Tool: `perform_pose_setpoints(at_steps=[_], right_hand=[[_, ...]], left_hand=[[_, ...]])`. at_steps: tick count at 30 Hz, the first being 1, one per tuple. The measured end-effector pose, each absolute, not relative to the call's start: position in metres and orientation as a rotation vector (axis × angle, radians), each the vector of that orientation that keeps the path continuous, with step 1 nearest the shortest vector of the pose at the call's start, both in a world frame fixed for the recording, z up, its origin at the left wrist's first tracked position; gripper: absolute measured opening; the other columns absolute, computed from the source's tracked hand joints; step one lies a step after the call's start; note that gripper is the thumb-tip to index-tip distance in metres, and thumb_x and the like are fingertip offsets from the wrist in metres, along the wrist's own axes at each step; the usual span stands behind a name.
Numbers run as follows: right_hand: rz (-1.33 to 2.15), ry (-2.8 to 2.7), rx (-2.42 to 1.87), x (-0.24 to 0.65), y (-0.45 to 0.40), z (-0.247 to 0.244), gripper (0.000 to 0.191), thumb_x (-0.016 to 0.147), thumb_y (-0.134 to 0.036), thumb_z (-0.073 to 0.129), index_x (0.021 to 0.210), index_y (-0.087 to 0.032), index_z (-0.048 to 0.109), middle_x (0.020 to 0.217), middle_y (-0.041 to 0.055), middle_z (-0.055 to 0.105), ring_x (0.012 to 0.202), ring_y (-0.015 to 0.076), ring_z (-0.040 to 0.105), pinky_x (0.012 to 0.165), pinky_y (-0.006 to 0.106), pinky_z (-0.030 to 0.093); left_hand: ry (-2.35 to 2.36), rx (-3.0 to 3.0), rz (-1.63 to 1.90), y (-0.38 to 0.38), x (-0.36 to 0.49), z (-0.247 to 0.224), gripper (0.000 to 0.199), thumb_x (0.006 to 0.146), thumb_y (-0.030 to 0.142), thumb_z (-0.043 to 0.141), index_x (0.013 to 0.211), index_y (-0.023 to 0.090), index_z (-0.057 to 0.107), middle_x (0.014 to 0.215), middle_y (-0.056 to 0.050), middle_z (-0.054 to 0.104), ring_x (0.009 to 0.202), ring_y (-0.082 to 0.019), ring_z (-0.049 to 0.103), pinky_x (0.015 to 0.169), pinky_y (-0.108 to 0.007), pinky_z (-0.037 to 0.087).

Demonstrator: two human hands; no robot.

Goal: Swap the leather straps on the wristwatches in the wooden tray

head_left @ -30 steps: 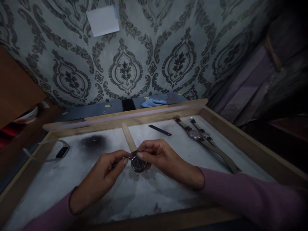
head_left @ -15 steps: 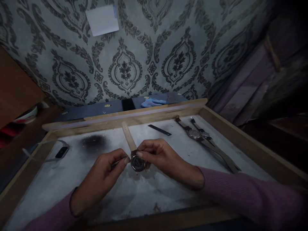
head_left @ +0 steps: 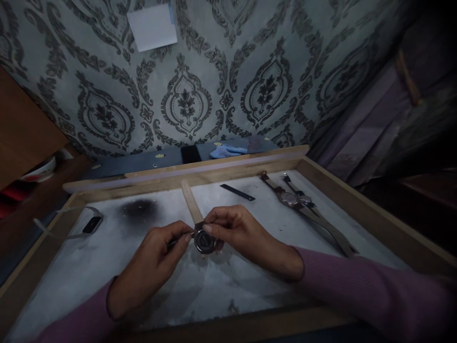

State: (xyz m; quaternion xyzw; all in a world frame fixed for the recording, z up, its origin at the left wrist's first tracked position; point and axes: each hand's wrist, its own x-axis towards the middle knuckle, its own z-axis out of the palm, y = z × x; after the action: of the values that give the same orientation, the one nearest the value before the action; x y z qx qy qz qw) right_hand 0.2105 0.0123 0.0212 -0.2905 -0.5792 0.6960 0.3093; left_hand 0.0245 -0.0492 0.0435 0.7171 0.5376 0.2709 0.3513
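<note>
A wristwatch [head_left: 204, 241] with a dark round case lies between my hands, its pale beige strap [head_left: 192, 202] stretching away toward the tray's back wall. My right hand [head_left: 237, 228] is closed on the watch, thumb and fingers at the top of the case where the strap joins. On the other side, my left hand [head_left: 157, 262] pinches a thin dark tool, its tip at the case's left edge by the strap joint. Much of the tool is hidden by my fingers.
The wooden-edged tray [head_left: 214, 167] has a white surface. It holds a smartwatch [head_left: 93, 224] at left, a black flat strip [head_left: 237, 192] at the back, and two watches [head_left: 290, 199] at right. Behind lie a blue cloth [head_left: 228, 151] and a black object [head_left: 191, 154].
</note>
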Motion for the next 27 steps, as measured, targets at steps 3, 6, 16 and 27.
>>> perform_pose_setpoints(at_steps=[3, 6, 16, 27], right_hand=[[1.846, -1.522, -0.784, 0.2109, 0.0126, 0.0204, 0.029, 0.072, -0.041, 0.075, 0.076, -0.013, 0.066, 0.063, 0.0003, 0.066, 0.053, 0.0076, 0.059, 0.051, 0.018, 0.047], [1.833, -1.530, -0.784, 0.2109, 0.0126, 0.0188, 0.030, 0.073, -0.042, 0.074, 0.076, -0.013, 0.066, 0.063, 0.0005, 0.066, 0.053, 0.0076, 0.058, 0.050, 0.018, 0.046], [1.838, -1.530, -0.763, 0.2086, 0.0121, 0.0188, 0.029, 0.074, -0.041, 0.074, 0.075, -0.013, 0.065, 0.063, 0.0004, 0.065, 0.053, 0.0073, 0.057, 0.050, 0.018, 0.046], [1.833, -1.547, -0.762, 0.2086, 0.0118, 0.0158, 0.029, 0.075, -0.041, 0.073, 0.076, -0.013, 0.065, 0.063, 0.0003, 0.064, 0.053, 0.0074, 0.056, 0.050, 0.019, 0.046]], left_hand=[[1.402, 1.886, 0.694, -0.0499, 0.0244, 0.0429, 0.028, 0.095, 0.032, 0.042, 0.094, 0.016, 0.065, 0.071, -0.001, 0.065, 0.073, -0.017, 0.060, 0.061, -0.026, 0.042], [1.421, 1.942, 0.679, -0.0506, 0.0249, 0.0414, 0.028, 0.096, 0.032, 0.040, 0.090, 0.016, 0.063, 0.073, -0.002, 0.065, 0.070, -0.016, 0.059, 0.061, -0.026, 0.040], [1.467, 2.037, 0.695, -0.0533, 0.0267, 0.0400, 0.022, 0.096, 0.029, 0.038, 0.092, 0.018, 0.057, 0.071, 0.000, 0.063, 0.060, -0.014, 0.056, 0.056, -0.025, 0.038], [1.431, 2.117, 0.677, -0.0515, 0.0256, 0.0374, 0.024, 0.096, 0.024, 0.038, 0.103, 0.018, 0.060, 0.074, -0.002, 0.069, 0.066, -0.017, 0.064, 0.062, -0.026, 0.044]])
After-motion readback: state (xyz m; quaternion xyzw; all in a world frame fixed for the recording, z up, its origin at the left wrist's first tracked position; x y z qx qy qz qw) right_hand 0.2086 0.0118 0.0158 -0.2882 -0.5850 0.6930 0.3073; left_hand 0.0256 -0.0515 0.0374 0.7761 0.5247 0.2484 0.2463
